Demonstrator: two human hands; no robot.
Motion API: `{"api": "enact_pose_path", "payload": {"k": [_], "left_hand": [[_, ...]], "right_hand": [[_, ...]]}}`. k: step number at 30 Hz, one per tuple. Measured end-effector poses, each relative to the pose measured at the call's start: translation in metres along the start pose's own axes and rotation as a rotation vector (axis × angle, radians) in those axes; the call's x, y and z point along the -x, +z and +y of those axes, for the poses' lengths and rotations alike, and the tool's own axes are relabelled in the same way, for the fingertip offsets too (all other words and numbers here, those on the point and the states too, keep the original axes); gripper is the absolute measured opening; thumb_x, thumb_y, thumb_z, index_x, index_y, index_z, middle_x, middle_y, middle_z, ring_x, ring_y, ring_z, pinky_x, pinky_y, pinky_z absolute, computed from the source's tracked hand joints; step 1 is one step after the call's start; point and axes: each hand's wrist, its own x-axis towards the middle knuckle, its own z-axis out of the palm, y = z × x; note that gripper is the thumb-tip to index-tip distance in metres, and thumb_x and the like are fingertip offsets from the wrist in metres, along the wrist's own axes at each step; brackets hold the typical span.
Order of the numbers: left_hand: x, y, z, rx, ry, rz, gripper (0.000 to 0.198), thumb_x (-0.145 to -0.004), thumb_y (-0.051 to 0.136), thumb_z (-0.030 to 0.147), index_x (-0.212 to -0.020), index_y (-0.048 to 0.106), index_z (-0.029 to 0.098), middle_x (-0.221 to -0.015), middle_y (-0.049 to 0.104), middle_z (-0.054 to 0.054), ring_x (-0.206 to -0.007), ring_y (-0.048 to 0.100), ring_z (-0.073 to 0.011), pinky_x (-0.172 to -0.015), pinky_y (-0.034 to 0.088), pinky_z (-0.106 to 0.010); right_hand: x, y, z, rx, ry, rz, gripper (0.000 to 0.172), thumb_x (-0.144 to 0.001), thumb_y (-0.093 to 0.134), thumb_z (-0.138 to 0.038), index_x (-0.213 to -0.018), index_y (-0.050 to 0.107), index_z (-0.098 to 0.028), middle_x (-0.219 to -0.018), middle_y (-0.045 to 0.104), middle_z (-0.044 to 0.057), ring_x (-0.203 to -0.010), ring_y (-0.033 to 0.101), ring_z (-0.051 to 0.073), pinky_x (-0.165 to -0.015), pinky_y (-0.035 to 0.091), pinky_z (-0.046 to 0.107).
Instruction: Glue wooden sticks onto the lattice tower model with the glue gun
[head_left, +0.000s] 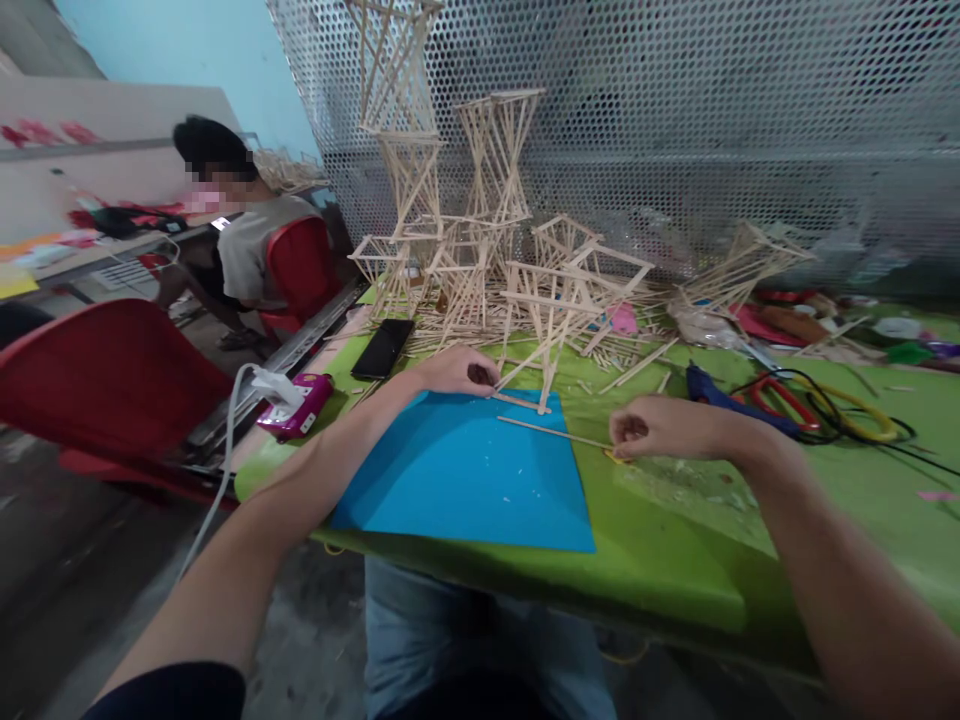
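My left hand (pixel 456 370) is closed at the far edge of a blue sheet (pixel 465 480), its fingers pinching the near corner of a small wooden stick frame (pixel 549 365). The frame stands tilted, with one flat stick along its base on the sheet. My right hand (pixel 656 428) is closed on the right end of a thin wooden stick (pixel 551 430). That stick points left over the blue sheet, just short of the frame's base. Something small and yellow (pixel 619 457) shows under my right fingertips. Pale scraps lie on the sheet.
Twisted stick towers (pixel 411 185) and loose sticks fill the back of the green table (pixel 675 570). A blue glue gun (pixel 731 400) and cables lie right. A black phone (pixel 382 349) and tissue pack (pixel 306 408) are left. Beyond, a person (pixel 259 250) sits on a red chair.
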Motion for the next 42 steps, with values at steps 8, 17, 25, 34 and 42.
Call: {"api": "enact_pose_path", "payload": {"k": [8,17,25,34,42], "left_hand": [[0.001,0.000,-0.001,0.024,-0.013,0.001,0.029,-0.090,0.076,0.042,-0.110,0.083,0.021,-0.111,0.082,-0.007,-0.094,0.076,-0.0180,-0.083,0.057,-0.027],[0.001,0.000,-0.002,-0.030,-0.022,0.019,0.031,-0.090,0.076,0.045,-0.109,0.083,0.021,-0.111,0.082,-0.006,-0.095,0.075,-0.0171,-0.083,0.054,-0.025],[0.000,0.001,-0.005,-0.034,-0.005,0.029,0.026,-0.090,0.077,0.041,-0.105,0.083,0.021,-0.106,0.082,-0.005,-0.092,0.075,-0.0160,-0.082,0.053,-0.024],[0.002,-0.003,0.000,0.004,0.005,0.004,0.033,-0.094,0.075,0.048,-0.108,0.082,0.019,-0.110,0.081,-0.007,-0.097,0.074,-0.0177,-0.085,0.053,-0.025],[0.002,-0.002,-0.004,-0.038,0.004,0.002,0.039,-0.096,0.072,0.056,-0.114,0.082,0.023,-0.118,0.080,-0.007,-0.103,0.074,-0.0192,-0.090,0.052,-0.027]], "right_hand": [[0.030,-0.031,0.022,-0.091,-0.124,0.417,0.042,-0.099,0.065,-0.061,-0.102,0.074,-0.020,-0.094,0.077,0.009,-0.084,0.069,0.023,-0.078,0.052,0.036],[-0.010,-0.001,-0.023,0.045,-0.026,0.094,0.042,-0.094,0.070,-0.061,-0.098,0.074,-0.019,-0.091,0.078,0.010,-0.078,0.069,0.024,-0.070,0.047,0.035],[-0.006,-0.002,-0.034,0.072,-0.114,0.142,0.038,-0.100,0.058,-0.056,-0.094,0.069,-0.020,-0.090,0.073,0.008,-0.077,0.063,0.022,-0.072,0.042,0.035],[0.005,-0.013,-0.002,-0.605,-0.427,0.987,0.026,-0.079,0.091,-0.045,-0.083,0.075,-0.024,-0.077,0.070,0.002,-0.067,0.060,0.016,-0.063,0.046,0.031],[-0.012,-0.004,-0.024,-0.861,-0.616,1.200,0.019,-0.078,0.092,-0.041,-0.075,0.080,-0.027,-0.086,0.074,0.003,-0.069,0.062,0.015,-0.055,0.048,0.028]]}}
